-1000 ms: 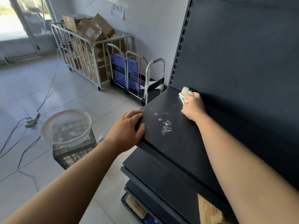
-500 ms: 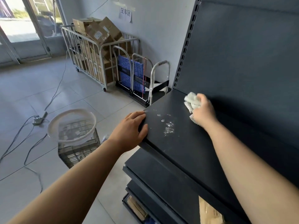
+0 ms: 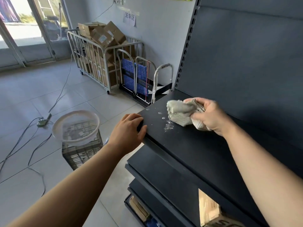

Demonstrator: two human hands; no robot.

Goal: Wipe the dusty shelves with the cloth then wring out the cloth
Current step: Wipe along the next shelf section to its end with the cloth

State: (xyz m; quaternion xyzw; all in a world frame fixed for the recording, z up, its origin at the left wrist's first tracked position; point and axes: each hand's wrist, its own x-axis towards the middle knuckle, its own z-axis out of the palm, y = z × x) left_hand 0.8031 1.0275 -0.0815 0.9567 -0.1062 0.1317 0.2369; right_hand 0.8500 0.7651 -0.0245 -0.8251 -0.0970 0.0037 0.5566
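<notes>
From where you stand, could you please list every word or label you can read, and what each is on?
"笼车区": white paper sign taped to the grey wall.
Shipping labels on the brown cardboard boxes in the white metal cage cart: too small to read.
Dark print on the cardboard box under the dark shelf: cut off, unreadable.
</notes>
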